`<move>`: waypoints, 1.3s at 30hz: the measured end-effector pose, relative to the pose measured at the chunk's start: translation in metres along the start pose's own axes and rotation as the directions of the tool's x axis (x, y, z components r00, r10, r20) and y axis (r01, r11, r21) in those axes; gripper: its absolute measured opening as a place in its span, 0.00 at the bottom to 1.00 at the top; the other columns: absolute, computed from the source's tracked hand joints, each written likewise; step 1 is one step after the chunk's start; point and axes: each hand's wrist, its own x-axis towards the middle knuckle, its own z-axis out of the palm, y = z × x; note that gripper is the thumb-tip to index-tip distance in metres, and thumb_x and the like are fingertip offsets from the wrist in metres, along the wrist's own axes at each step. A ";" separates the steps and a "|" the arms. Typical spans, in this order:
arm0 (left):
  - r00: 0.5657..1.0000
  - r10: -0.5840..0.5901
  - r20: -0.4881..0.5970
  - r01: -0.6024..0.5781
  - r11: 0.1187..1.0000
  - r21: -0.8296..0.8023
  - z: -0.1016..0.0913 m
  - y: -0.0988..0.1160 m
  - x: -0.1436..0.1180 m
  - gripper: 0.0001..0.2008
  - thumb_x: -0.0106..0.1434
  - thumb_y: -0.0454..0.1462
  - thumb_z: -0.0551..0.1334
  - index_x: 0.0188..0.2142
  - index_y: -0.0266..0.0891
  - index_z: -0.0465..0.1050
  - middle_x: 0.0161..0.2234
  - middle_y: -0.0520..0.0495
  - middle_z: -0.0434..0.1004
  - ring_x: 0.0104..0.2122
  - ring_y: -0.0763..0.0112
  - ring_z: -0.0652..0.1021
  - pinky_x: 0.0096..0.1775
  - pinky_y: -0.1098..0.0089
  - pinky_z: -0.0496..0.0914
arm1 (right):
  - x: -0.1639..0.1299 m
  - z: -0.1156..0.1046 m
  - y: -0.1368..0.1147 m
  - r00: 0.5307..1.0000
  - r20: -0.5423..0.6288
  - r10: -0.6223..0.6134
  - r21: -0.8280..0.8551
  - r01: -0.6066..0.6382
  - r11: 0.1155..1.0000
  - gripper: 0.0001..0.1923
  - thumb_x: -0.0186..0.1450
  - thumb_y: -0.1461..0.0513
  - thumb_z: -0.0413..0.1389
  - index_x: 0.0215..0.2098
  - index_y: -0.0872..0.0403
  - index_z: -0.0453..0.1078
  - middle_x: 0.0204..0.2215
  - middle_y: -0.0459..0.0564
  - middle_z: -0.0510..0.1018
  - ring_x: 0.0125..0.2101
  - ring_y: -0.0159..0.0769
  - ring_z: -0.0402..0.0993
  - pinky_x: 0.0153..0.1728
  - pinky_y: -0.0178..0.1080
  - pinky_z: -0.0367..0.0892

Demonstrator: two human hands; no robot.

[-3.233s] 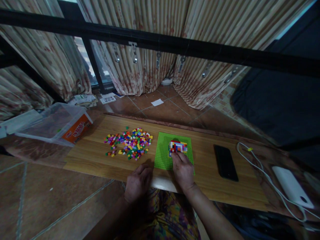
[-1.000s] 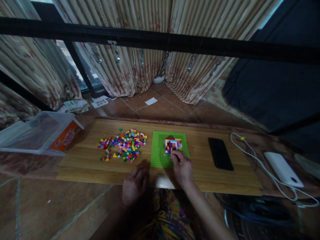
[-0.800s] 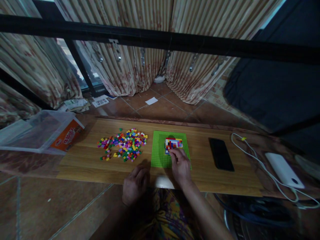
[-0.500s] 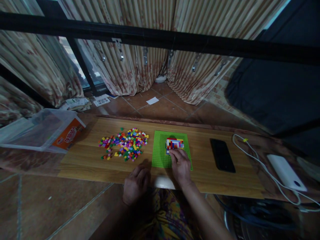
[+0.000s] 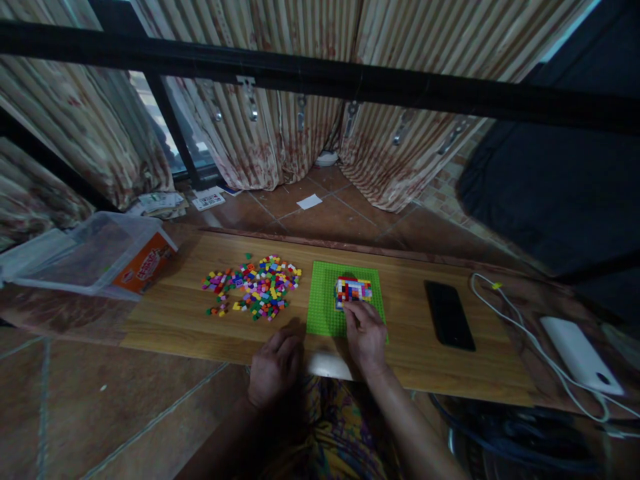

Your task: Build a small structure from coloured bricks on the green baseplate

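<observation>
A green studded baseplate (image 5: pixel 320 313) lies on the wooden board, bearing a small built-up block of multicoloured toy bricks (image 5: pixel 354 289). At the near edge of that block is my right hand (image 5: pixel 367 333), thumb and fingers pinched together. Whatever sits between its fingertips is too small and hidden to make out. My left hand (image 5: pixel 274 367) rests at the board's front edge, left of the baseplate, with its fingers curled in a loose fist and nothing visible in it. Beyond it lies a spread pile of loose toy bricks (image 5: pixel 265 287) in many colours.
The wooden board (image 5: pixel 190 327) carries a black phone (image 5: pixel 449 315) on the right. A white power bank (image 5: pixel 580 353) with a white cable (image 5: pixel 527 333) lies past its right end. At the left stands a clear plastic box (image 5: pixel 95 267) with an orange label. A dark rail (image 5: pixel 320 63) crosses the far side.
The whole view has shifted slightly, moving things a little to the right. My right hand stays pinched at the block's near edge, and my left hand keeps its place on the board's edge.
</observation>
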 end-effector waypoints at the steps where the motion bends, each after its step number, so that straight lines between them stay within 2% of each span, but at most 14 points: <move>1: 1.000 0.001 -0.002 -0.001 1.000 0.002 0.000 0.000 0.000 0.07 0.65 0.34 0.56 0.40 0.41 0.72 0.39 0.47 0.76 0.35 0.71 0.77 0.37 0.73 0.72 | 0.000 0.000 0.000 1.000 0.005 -0.002 0.001 0.002 1.000 0.10 0.68 0.62 0.52 0.37 0.53 0.77 0.36 0.51 0.80 0.37 0.37 0.74 0.40 0.39 0.69; 13: 1.000 0.002 0.002 -0.002 1.000 -0.003 -0.002 0.002 0.002 0.07 0.65 0.35 0.54 0.38 0.41 0.72 0.38 0.46 0.76 0.35 0.71 0.77 0.36 0.73 0.72 | -0.001 0.002 0.001 0.999 -0.021 -0.033 -0.015 0.033 0.999 0.13 0.68 0.62 0.50 0.36 0.53 0.78 0.35 0.52 0.80 0.38 0.37 0.75 0.42 0.40 0.70; 21: 1.000 0.013 -0.001 -0.013 1.000 -0.015 -0.002 0.002 0.003 0.07 0.65 0.35 0.55 0.38 0.41 0.72 0.38 0.45 0.76 0.36 0.70 0.77 0.38 0.72 0.73 | 0.000 0.002 0.000 1.000 0.010 0.010 0.041 -0.011 0.999 0.13 0.68 0.62 0.50 0.37 0.52 0.77 0.36 0.52 0.80 0.39 0.38 0.75 0.43 0.41 0.70; 27: 1.000 0.016 -0.011 -0.017 1.000 -0.016 -0.001 0.002 0.002 0.07 0.65 0.35 0.55 0.39 0.41 0.72 0.39 0.45 0.76 0.38 0.70 0.77 0.39 0.72 0.73 | -0.007 -0.008 0.003 0.990 -0.110 0.088 0.187 -0.066 0.980 0.10 0.68 0.60 0.53 0.39 0.53 0.76 0.36 0.52 0.80 0.37 0.37 0.76 0.41 0.40 0.71; 29: 1.000 0.018 -0.016 -0.018 1.000 -0.010 -0.001 0.001 0.001 0.07 0.65 0.35 0.55 0.39 0.41 0.72 0.39 0.45 0.76 0.37 0.71 0.77 0.38 0.73 0.73 | -0.010 -0.013 0.001 0.987 -0.115 0.111 0.213 -0.085 0.973 0.09 0.67 0.60 0.53 0.39 0.52 0.76 0.35 0.51 0.80 0.36 0.36 0.77 0.40 0.40 0.71; 34: 0.999 0.029 -0.021 -0.029 0.999 -0.020 0.000 0.000 0.002 0.07 0.65 0.34 0.55 0.38 0.41 0.72 0.38 0.45 0.76 0.38 0.70 0.77 0.39 0.72 0.73 | -0.018 -0.015 -0.017 0.992 -0.036 0.124 0.261 -0.110 0.959 0.08 0.67 0.60 0.53 0.38 0.52 0.75 0.35 0.50 0.80 0.37 0.36 0.77 0.40 0.39 0.71; 39: 0.998 0.050 -0.025 -0.052 0.996 -0.077 -0.002 0.001 0.000 0.08 0.63 0.33 0.55 0.39 0.40 0.72 0.39 0.44 0.76 0.38 0.69 0.77 0.39 0.71 0.73 | -0.024 0.000 -0.036 0.990 0.121 0.075 0.287 -0.107 0.952 0.09 0.67 0.60 0.52 0.37 0.51 0.75 0.34 0.49 0.80 0.35 0.35 0.77 0.37 0.37 0.71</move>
